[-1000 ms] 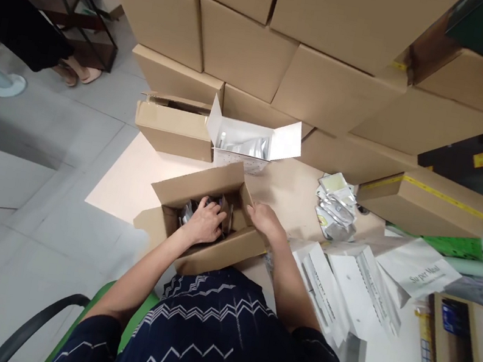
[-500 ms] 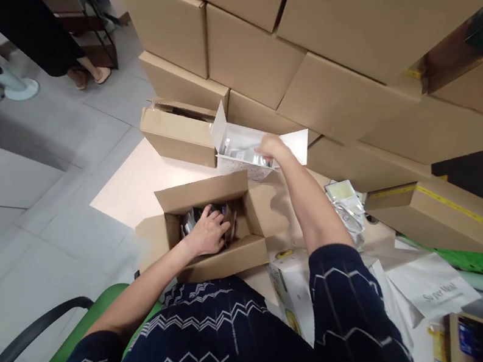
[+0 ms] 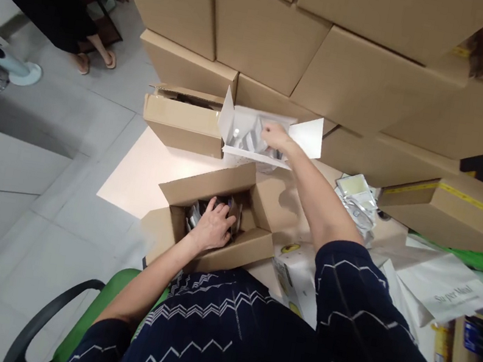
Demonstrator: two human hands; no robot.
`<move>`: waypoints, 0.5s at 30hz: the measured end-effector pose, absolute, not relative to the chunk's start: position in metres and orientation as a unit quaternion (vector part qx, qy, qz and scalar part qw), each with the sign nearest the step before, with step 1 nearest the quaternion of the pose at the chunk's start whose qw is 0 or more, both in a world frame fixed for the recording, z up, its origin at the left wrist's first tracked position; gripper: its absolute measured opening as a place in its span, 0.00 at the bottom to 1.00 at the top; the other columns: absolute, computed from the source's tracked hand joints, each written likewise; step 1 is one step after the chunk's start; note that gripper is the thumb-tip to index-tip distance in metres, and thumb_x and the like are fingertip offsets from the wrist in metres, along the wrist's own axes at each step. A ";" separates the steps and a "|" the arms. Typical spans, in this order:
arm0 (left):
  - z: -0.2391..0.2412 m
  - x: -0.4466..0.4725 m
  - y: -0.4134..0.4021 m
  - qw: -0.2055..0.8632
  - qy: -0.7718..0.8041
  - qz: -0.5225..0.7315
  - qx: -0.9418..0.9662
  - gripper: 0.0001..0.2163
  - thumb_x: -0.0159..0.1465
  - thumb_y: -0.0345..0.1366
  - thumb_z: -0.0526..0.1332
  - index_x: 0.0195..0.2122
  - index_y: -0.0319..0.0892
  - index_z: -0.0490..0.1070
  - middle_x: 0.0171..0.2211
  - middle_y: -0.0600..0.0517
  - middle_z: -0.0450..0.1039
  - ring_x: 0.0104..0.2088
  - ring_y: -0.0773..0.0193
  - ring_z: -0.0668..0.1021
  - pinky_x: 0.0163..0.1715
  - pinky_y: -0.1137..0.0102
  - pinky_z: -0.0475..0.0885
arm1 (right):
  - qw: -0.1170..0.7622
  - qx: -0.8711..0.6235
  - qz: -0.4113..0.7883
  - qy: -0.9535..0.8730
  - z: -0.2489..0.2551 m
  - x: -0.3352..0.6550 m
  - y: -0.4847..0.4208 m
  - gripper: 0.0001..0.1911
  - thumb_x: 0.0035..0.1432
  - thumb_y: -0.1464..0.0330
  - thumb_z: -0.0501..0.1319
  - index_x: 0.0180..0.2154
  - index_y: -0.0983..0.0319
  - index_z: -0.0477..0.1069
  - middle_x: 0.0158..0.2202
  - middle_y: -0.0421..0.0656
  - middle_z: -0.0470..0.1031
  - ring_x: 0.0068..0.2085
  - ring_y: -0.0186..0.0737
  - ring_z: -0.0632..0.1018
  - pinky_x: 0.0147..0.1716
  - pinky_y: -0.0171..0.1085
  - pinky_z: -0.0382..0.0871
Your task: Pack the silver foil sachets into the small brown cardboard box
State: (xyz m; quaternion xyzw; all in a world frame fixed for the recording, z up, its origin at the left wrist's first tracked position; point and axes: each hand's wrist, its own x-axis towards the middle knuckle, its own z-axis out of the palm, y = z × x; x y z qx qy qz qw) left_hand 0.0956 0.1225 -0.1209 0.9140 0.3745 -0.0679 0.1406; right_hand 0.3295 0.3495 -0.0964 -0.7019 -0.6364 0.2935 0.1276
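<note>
While the left hand (image 3: pixel 213 230) rests inside the open brown cardboard carton (image 3: pixel 215 226), the right hand (image 3: pixel 274 135) reaches into the open white card box (image 3: pixel 257 140) beyond it.

Left hand: fingers curled over dark and silvery packets (image 3: pixel 193 217) in the carton, largely hidden by the hand and carton walls; whether the grip is closed on one cannot be told. Right hand: fingers bent down among silvery foil sachets (image 3: pixel 248 140) in the white box, fingertips hidden, so its grip is likewise unclear. The white box stands on the pale worktop (image 3: pixel 141 170) against a wall of stacked brown cartons (image 3: pixel 264 43). Loose foil pouches (image 3: pixel 356 200) lie to the right; a white printed sheet (image 3: pixel 450 290) is partly cut off. At upper left, another person's legs (image 3: pixel 96 55) show only in part.
</note>
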 end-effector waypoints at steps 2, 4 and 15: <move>-0.118 0.096 0.121 0.125 0.386 -0.061 0.912 0.13 0.60 0.43 0.62 0.43 0.44 0.76 0.50 0.39 0.70 0.55 0.44 0.69 0.66 0.42 0.50 | 0.184 -0.676 0.266 -0.662 -0.061 0.337 0.335 0.10 0.62 0.75 0.54 0.27 0.62 0.63 0.27 0.37 0.66 0.32 0.32 0.71 0.37 0.34 0.69; -0.117 0.095 0.122 0.115 0.373 -0.042 0.920 0.12 0.59 0.42 0.62 0.42 0.43 0.77 0.57 0.39 0.66 0.61 0.41 0.66 0.67 0.40 0.47 | 0.243 -0.643 0.214 -0.694 -0.013 0.345 0.305 0.13 0.63 0.75 0.54 0.26 0.61 0.59 0.28 0.38 0.65 0.34 0.33 0.69 0.39 0.35 0.67; -0.128 0.090 0.134 0.086 0.301 -0.020 0.950 0.14 0.59 0.39 0.59 0.44 0.40 0.76 0.49 0.38 0.75 0.65 0.36 0.63 0.65 0.37 0.51 | 0.157 -0.563 0.275 -0.764 0.034 0.324 0.123 0.09 0.60 0.74 0.53 0.27 0.61 0.62 0.26 0.38 0.65 0.29 0.34 0.64 0.31 0.36 0.55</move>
